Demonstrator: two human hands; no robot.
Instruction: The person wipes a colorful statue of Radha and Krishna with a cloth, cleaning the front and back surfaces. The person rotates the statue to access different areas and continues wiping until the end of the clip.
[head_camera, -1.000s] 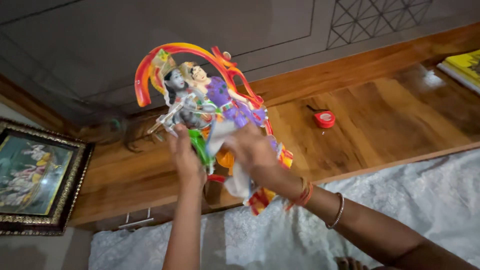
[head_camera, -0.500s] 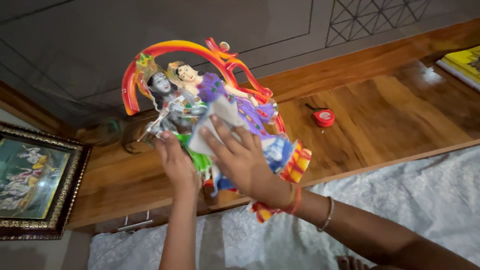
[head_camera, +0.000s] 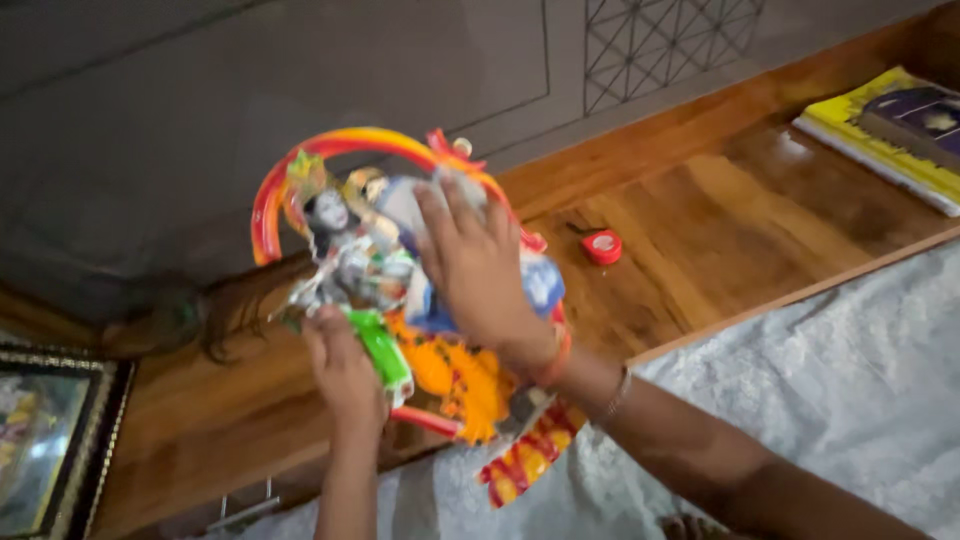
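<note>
The left hand (head_camera: 345, 365) grips the statue (head_camera: 400, 290) from below, fingers curled around its green part, low on the left side. The right hand (head_camera: 480, 265) lies flat over the statue's upper middle with fingers spread, pressing a pale cloth (head_camera: 405, 200) against the painted figures; only the cloth's edge shows past the fingertips. The hand clamps nothing between finger and thumb: it pushes the cloth down with the palm and fingers. Bangles (head_camera: 615, 395) sit on the right wrist and forearm.

The statue is held in the air, tilted, above the front edge of the wooden shelf (head_camera: 700, 230). Its red-and-yellow arch (head_camera: 330, 145) curves over a crowned, pale-faced figure (head_camera: 325, 210); an orange skirt and a red-yellow base hang toward the lower right, over the white fabric (head_camera: 850, 380) that runs along the shelf's front edge.

A small red round object (head_camera: 602, 246) lies on the shelf, right of the statue and apart from it. A yellow book (head_camera: 880, 135) with a dark thing on top rests at the shelf's far right end. A gilt-framed picture (head_camera: 45, 440) leans at the left end, partly cut off. A grey wall (head_camera: 300, 70) with thin inlaid lines rises behind the shelf.
</note>
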